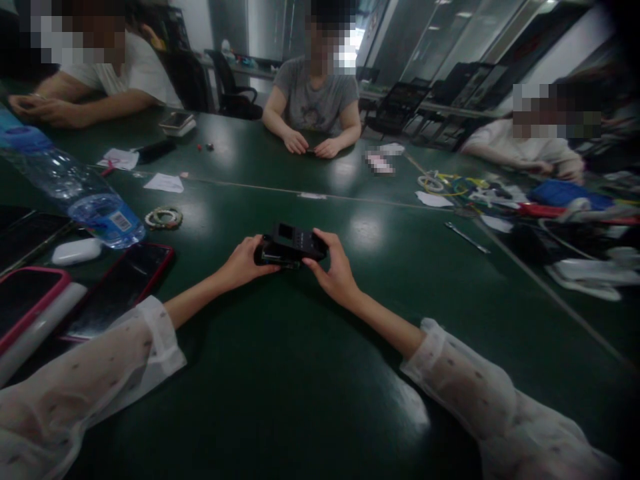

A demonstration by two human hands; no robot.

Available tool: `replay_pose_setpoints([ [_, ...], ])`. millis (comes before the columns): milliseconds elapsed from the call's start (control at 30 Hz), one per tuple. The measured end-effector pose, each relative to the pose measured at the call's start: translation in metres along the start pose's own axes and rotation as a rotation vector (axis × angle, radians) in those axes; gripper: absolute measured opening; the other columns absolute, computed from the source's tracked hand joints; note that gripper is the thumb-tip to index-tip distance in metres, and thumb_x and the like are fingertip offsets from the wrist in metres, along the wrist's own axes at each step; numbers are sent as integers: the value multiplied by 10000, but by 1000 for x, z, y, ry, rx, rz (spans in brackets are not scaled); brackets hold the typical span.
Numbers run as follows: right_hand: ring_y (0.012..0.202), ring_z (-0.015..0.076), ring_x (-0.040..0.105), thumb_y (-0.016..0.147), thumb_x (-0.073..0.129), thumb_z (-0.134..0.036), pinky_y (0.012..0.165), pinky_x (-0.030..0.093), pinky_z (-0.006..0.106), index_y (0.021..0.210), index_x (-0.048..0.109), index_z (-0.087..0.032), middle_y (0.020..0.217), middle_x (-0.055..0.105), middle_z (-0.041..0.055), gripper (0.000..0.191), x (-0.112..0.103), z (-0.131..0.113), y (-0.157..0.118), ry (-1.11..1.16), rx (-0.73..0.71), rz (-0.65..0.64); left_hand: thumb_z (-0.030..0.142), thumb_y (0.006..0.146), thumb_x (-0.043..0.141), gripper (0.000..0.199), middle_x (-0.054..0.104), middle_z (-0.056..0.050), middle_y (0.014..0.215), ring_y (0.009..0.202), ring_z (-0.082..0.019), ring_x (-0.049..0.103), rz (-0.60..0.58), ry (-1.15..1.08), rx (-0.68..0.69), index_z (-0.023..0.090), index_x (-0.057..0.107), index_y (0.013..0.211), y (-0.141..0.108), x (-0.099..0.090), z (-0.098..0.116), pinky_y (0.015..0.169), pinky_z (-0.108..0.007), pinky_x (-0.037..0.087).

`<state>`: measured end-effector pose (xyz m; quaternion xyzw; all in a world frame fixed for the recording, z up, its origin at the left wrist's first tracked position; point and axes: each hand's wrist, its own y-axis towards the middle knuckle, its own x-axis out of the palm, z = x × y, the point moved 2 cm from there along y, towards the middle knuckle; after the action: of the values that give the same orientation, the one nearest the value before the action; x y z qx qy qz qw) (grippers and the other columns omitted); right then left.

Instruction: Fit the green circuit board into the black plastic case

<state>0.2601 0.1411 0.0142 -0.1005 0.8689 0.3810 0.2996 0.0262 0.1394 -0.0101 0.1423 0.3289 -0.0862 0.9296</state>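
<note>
At the middle of the table, both my hands hold a small black boxy device that appears to be in two parts. My left hand (pixel 245 262) is closed on the darker lower part (pixel 280 260), thumb along its near edge. My right hand (pixel 334 268) grips the right end of the black upper part (pixel 300 241), which bears a small square window and a row of small marks. This upper part lies tilted over the lower one, and the two overlap. Details inside the lower part are too dark to make out.
To my left are a tilted water bottle (pixel 85 183), phones (pixel 120 290), a white earbud case (pixel 77 251) and bracelets (pixel 163 217). A wrench (pixel 467 237) and tangled cables (pixel 460 187) lie right. Several people sit around the green table (pixel 280 373).
</note>
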Motion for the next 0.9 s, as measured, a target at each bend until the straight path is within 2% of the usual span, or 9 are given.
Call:
replay_pose_setpoints([
  [167,1199,267,482,898,558,-367,1029,423,499,1387,325,-303,1281,484,97,546,1,0,1,17,-45,-55,444,692,759,643,551,-107,1222,1141,-294,528,37,25,4,223,497,1237,-2,1,-2,951,-486,431],
  [433,1201,270,476,887,577,-352,1027,420,499,1369,354,-278,1271,482,110,537,3,2,3,37,-26,-101,479,666,770,723,546,-130,1214,1122,-299,547,30,-1,-33,197,466,1258,-2,0,-1,946,-474,448],
  [633,1160,274,508,862,616,-313,977,457,519,1336,396,-279,1237,511,102,523,10,9,3,38,-14,-244,472,665,773,775,510,-118,1306,1225,-317,466,0,31,22,252,428,1323,-4,-3,8,1003,-508,397],
  [767,1179,269,502,860,619,-308,992,446,527,1366,357,-280,1268,502,101,571,11,12,3,32,12,-267,540,659,756,828,473,-125,1343,1236,-325,445,-16,32,-12,269,404,1358,-4,-5,11,996,-515,402],
  [833,1164,265,512,853,628,-303,985,452,515,1345,380,-272,1251,513,98,551,11,12,3,44,18,-271,585,720,686,769,476,-127,1336,1231,-319,447,-24,24,-39,261,413,1363,-4,-4,10,999,-507,400],
  [900,1144,266,524,841,643,-303,970,461,510,1314,407,-267,1227,523,95,530,9,11,3,56,15,-264,616,845,509,620,503,-117,1308,1224,-299,453,-18,0,-64,259,446,1348,-4,-4,9,1015,-495,384],
])
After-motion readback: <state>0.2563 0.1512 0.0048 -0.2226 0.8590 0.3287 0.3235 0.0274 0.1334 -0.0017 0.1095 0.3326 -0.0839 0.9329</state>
